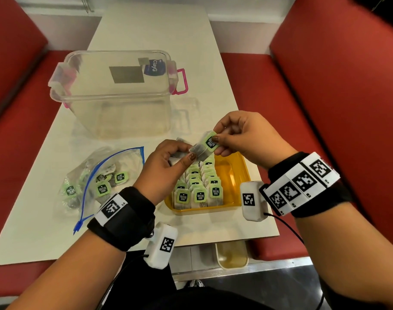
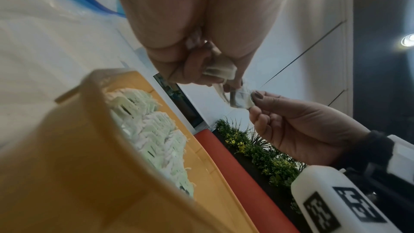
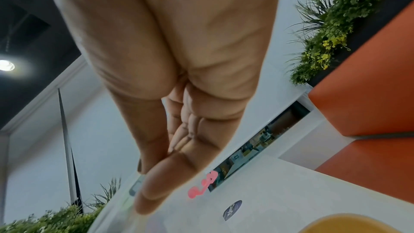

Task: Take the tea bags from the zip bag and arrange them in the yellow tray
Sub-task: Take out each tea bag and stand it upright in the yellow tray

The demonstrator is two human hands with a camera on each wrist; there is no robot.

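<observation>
In the head view my right hand (image 1: 217,144) pinches one tea bag (image 1: 201,149) by its green tag, above the far end of the yellow tray (image 1: 232,175). My left hand (image 1: 186,153) grips a small bunch of tea bags (image 1: 178,142) and touches the other end of that bag. Rows of tea bags (image 1: 197,189) stand in the tray's left part. To the left lies the zip bag (image 1: 95,182), open, with several tea bags inside. The left wrist view shows the bunch (image 2: 221,72) in my left hand (image 2: 224,84) and my right hand (image 2: 252,103) pinching the bag (image 2: 240,99).
A clear plastic box (image 1: 115,92) with pink latches stands on the white table (image 1: 146,32) behind the hands. Red bench seats (image 1: 325,104) flank the table on both sides. The table's front edge runs just below the tray.
</observation>
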